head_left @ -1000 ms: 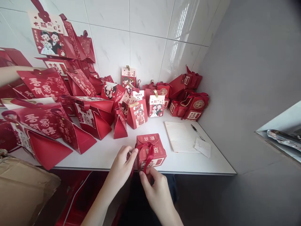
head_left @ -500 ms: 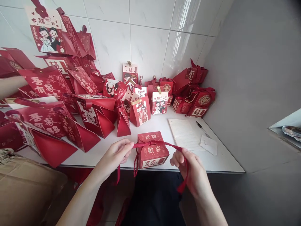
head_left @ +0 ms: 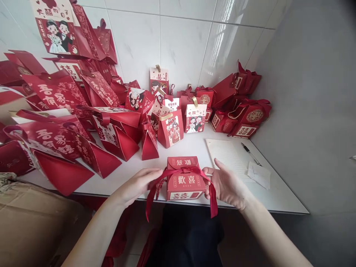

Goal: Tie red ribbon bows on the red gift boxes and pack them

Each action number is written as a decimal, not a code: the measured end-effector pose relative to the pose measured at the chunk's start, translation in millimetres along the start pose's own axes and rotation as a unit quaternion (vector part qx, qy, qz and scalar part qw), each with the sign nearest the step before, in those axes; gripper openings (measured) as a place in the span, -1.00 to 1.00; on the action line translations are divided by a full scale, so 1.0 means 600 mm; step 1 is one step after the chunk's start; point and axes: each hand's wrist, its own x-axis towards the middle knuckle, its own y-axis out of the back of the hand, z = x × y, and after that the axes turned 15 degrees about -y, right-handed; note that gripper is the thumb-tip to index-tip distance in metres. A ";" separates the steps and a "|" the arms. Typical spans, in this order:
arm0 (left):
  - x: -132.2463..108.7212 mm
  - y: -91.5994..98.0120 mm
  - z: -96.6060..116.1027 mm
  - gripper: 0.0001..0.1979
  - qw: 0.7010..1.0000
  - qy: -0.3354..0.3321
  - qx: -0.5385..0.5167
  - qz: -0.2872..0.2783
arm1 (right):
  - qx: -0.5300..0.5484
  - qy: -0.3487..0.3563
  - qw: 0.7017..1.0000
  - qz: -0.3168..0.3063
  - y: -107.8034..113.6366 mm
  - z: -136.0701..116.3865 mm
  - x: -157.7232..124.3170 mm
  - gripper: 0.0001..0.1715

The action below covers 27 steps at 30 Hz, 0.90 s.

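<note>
Now that the once-stretched ribbon [head_left: 213, 200] droops over the box [head_left: 185, 184], the right hand [head_left: 226, 183] has released fingers. The left hand's [head_left: 136, 185] grip is unclear.

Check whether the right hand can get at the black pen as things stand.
Probably yes: the black pen lies uncovered on the table beyond the right hand, with nothing upright between them, only the flat notepad.

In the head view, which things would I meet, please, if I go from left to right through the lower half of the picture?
Brown carton, left hand, red gift box, right hand, slip of paper.
</note>
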 end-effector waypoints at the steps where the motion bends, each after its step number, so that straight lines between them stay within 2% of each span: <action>1: 0.003 0.002 0.001 -0.71 1.000 -0.012 0.028 0.006 | -0.031 0.009 0.999 0.005 -0.002 -0.005 -0.001 -0.53; 5: 0.011 0.006 0.009 -0.67 0.995 -0.060 0.070 -0.034 | -0.162 0.040 0.985 0.042 -0.011 -0.021 -0.007 -0.59; 9: 0.014 0.002 0.015 -0.64 0.995 -0.066 0.075 -0.026 | -0.279 0.019 0.955 0.102 -0.015 -0.029 -0.016 -0.53; 11: 0.014 0.001 0.012 -0.66 0.995 -0.067 0.064 -0.028 | -0.311 0.024 0.945 0.101 -0.015 -0.032 -0.018 -0.50; 14: 0.014 0.003 -0.002 -0.67 0.998 -0.056 0.010 -0.035 | -0.296 0.058 0.952 0.057 -0.008 -0.033 -0.015 -0.51; 17: 0.013 0.005 -0.020 -0.66 0.999 -0.044 -0.010 -0.009 | -0.269 0.078 0.959 0.032 0.003 -0.028 -0.007 -0.53; 23: 0.010 0.003 -0.036 -0.61 0.999 -0.041 0.023 0.020 | -0.248 0.062 0.967 -0.001 0.026 -0.017 0.004 -0.52; 27: 0.010 0.003 -0.039 -0.58 1.000 -0.001 0.020 0.024 | -0.249 0.046 0.968 0.001 0.034 -0.015 0.007 -0.55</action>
